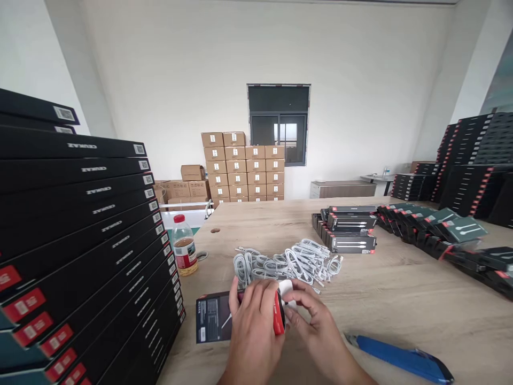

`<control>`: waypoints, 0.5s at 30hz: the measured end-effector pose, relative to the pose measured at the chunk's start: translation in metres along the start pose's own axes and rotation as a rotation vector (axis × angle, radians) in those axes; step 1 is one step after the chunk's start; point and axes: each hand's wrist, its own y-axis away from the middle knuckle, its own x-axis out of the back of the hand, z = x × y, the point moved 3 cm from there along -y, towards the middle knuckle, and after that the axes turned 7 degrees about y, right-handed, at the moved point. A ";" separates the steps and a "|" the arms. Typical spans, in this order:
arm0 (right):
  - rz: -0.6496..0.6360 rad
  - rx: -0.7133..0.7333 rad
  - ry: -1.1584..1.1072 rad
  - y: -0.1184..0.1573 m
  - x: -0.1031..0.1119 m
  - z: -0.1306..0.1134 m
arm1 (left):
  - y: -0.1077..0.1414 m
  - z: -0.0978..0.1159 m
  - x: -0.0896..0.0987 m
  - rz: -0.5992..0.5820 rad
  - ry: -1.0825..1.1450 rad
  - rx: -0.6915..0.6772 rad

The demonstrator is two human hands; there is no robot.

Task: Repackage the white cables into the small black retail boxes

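Note:
My left hand is closed over a black product box with a red end flap. The box lies on its side, its printed face showing left of the hand and its middle hidden under the fingers. At the red end, my right hand pinches a white piece with thumb and fingers. That piece is rounded and partly covered; whether it is inside the box or just against its opening I cannot tell. Just beyond both hands lies a loose heap of coiled white cables.
A tall stack of black boxes rises at left, beside a drink bottle. Small cable boxes and more black boxes stand at right. A blue utility knife lies right of my hands. Cartons line the wall.

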 end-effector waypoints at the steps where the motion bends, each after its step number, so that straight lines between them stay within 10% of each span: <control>1: 0.004 0.008 0.008 0.000 0.000 0.000 | 0.000 0.000 0.000 -0.003 0.007 0.003; 15: -0.171 -0.158 -0.282 0.004 -0.016 0.000 | 0.001 -0.003 -0.007 -0.010 -0.055 -0.044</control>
